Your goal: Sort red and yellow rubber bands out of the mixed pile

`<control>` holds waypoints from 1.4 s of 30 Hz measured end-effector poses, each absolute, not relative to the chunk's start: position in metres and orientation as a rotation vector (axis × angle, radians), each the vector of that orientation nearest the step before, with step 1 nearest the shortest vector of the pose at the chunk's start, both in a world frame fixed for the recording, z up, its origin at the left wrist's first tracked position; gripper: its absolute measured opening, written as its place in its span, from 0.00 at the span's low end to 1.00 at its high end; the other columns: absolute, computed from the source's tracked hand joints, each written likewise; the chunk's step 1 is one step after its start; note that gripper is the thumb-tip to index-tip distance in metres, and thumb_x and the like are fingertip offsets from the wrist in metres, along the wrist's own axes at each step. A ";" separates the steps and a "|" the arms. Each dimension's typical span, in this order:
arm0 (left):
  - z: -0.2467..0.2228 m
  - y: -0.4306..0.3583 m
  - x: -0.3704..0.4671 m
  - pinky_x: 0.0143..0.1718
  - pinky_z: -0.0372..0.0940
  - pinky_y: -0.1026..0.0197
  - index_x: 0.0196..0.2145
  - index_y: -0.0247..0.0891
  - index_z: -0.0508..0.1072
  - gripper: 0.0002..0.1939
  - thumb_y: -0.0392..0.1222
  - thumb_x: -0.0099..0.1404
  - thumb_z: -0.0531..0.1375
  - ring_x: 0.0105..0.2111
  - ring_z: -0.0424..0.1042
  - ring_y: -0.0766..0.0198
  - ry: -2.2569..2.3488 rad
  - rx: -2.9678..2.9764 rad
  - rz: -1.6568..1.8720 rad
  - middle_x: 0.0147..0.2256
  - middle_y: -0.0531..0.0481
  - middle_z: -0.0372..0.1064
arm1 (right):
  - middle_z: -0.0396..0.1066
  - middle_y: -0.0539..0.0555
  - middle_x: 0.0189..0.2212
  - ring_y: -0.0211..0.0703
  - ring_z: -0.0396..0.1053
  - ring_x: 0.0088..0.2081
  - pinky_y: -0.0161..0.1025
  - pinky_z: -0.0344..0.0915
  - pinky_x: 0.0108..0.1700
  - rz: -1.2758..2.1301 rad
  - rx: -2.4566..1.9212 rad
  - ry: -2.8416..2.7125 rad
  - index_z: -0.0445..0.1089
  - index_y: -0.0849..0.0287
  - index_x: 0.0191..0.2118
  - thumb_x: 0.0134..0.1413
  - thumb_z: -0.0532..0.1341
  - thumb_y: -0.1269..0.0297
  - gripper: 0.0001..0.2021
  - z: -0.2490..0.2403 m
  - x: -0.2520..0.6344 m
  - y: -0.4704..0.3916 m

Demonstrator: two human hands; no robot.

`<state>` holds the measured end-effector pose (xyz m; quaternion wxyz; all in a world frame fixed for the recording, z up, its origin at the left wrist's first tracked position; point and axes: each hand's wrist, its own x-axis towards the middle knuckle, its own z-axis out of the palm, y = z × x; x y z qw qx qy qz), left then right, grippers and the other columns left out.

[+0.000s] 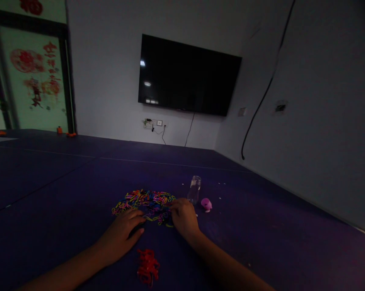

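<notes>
A spread pile of small multicoloured loops [152, 200], either paper clips or rubber bands, lies on the dark blue-purple surface. At its near left edge rests my left hand [126, 230], open, thumb apart from the fingers and nothing seen in it. My right hand [184, 216] is at the pile's right edge with its fingers curled in; the fingertips are partly hidden, and what they pinch is too small to name. Closer to me sits a separate heap of red loops [147, 266]. Just beyond my right hand stands a clear bottle [194, 189], with a pink cap [206, 204] beside it.
Small white scraps [220, 198] are scattered right of the bottle. A large black television [188, 76] hangs on the far wall, above wall sockets [160, 123] with cords. A dark cable [266, 95] hangs down the right wall. Orange objects [71, 134] lie near the door.
</notes>
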<state>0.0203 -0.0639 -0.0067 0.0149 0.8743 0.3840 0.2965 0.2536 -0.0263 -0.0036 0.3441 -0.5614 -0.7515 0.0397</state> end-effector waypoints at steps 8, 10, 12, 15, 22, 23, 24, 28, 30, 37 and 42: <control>-0.006 -0.064 0.021 0.48 0.64 0.49 0.43 0.41 0.72 0.12 0.35 0.63 0.54 0.47 0.67 0.54 1.188 2.706 0.903 0.46 0.46 0.69 | 0.75 0.53 0.39 0.44 0.68 0.45 0.37 0.60 0.50 0.123 -1.442 -2.012 0.77 0.57 0.36 0.46 0.53 0.80 0.19 -0.004 0.255 -0.025; -0.006 -0.064 0.021 0.49 0.63 0.47 0.43 0.40 0.72 0.12 0.36 0.63 0.54 0.48 0.66 0.53 1.215 2.702 0.879 0.47 0.45 0.69 | 0.74 0.54 0.40 0.44 0.68 0.45 0.37 0.60 0.50 0.105 -1.435 -2.006 0.77 0.57 0.36 0.45 0.52 0.80 0.19 -0.004 0.255 -0.025; -0.006 -0.064 0.020 0.49 0.63 0.47 0.43 0.41 0.72 0.12 0.36 0.63 0.54 0.48 0.66 0.54 1.219 2.702 0.872 0.47 0.45 0.69 | 0.74 0.54 0.40 0.45 0.68 0.46 0.38 0.59 0.50 0.098 -1.431 -1.995 0.77 0.58 0.35 0.45 0.52 0.81 0.19 -0.004 0.255 -0.024; -0.006 -0.063 0.020 0.48 0.64 0.49 0.44 0.42 0.72 0.13 0.36 0.63 0.54 0.47 0.67 0.55 1.195 2.709 0.886 0.46 0.46 0.69 | 0.74 0.54 0.40 0.44 0.68 0.46 0.38 0.60 0.50 0.128 -1.415 -1.990 0.77 0.58 0.36 0.47 0.51 0.81 0.19 -0.005 0.255 -0.023; -0.007 -0.064 0.019 0.49 0.63 0.49 0.43 0.42 0.72 0.12 0.37 0.63 0.54 0.48 0.66 0.56 1.191 2.717 0.932 0.46 0.47 0.69 | 0.75 0.55 0.39 0.45 0.69 0.46 0.38 0.60 0.50 0.112 -1.452 -2.008 0.77 0.57 0.35 0.47 0.53 0.79 0.18 -0.007 0.256 -0.023; -0.007 -0.065 0.019 0.49 0.63 0.49 0.43 0.42 0.72 0.12 0.37 0.63 0.54 0.48 0.66 0.56 1.194 2.718 0.924 0.46 0.47 0.69 | 0.75 0.55 0.39 0.45 0.69 0.46 0.38 0.60 0.50 0.108 -1.452 -2.019 0.77 0.57 0.35 0.47 0.52 0.79 0.18 -0.007 0.256 -0.024; -0.006 -0.065 0.020 0.49 0.63 0.50 0.44 0.42 0.72 0.12 0.37 0.63 0.54 0.48 0.66 0.56 1.195 2.718 0.914 0.46 0.47 0.70 | 0.75 0.55 0.39 0.45 0.68 0.46 0.38 0.60 0.51 0.106 -1.453 -2.027 0.77 0.58 0.35 0.46 0.52 0.79 0.18 -0.007 0.256 -0.024; -0.003 -0.065 0.021 0.48 0.64 0.51 0.43 0.42 0.72 0.12 0.37 0.63 0.53 0.47 0.67 0.56 1.191 2.711 0.902 0.45 0.48 0.70 | 0.74 0.55 0.41 0.45 0.67 0.48 0.39 0.59 0.52 0.114 -1.441 -2.017 0.77 0.58 0.36 0.45 0.52 0.80 0.19 -0.006 0.255 -0.023; -0.004 -0.065 0.021 0.48 0.64 0.51 0.43 0.42 0.72 0.12 0.37 0.63 0.54 0.46 0.67 0.56 1.195 2.707 0.902 0.45 0.47 0.70 | 0.74 0.55 0.41 0.45 0.67 0.49 0.39 0.59 0.53 0.118 -1.401 -2.024 0.76 0.57 0.38 0.45 0.51 0.81 0.20 -0.004 0.255 -0.023; -0.006 -0.064 0.021 0.49 0.63 0.51 0.43 0.42 0.72 0.12 0.36 0.63 0.54 0.47 0.67 0.55 1.202 2.715 0.903 0.46 0.47 0.70 | 0.72 0.54 0.45 0.43 0.64 0.51 0.42 0.54 0.57 0.132 -1.261 -2.117 0.74 0.57 0.42 0.47 0.50 0.82 0.23 -0.002 0.254 -0.022; -0.006 -0.064 0.021 0.49 0.63 0.49 0.44 0.41 0.72 0.13 0.36 0.63 0.54 0.48 0.67 0.55 1.206 2.726 0.890 0.46 0.47 0.70 | 0.71 0.51 0.47 0.42 0.63 0.53 0.40 0.54 0.58 0.176 -1.212 -2.177 0.74 0.55 0.44 0.46 0.49 0.82 0.25 -0.003 0.254 -0.020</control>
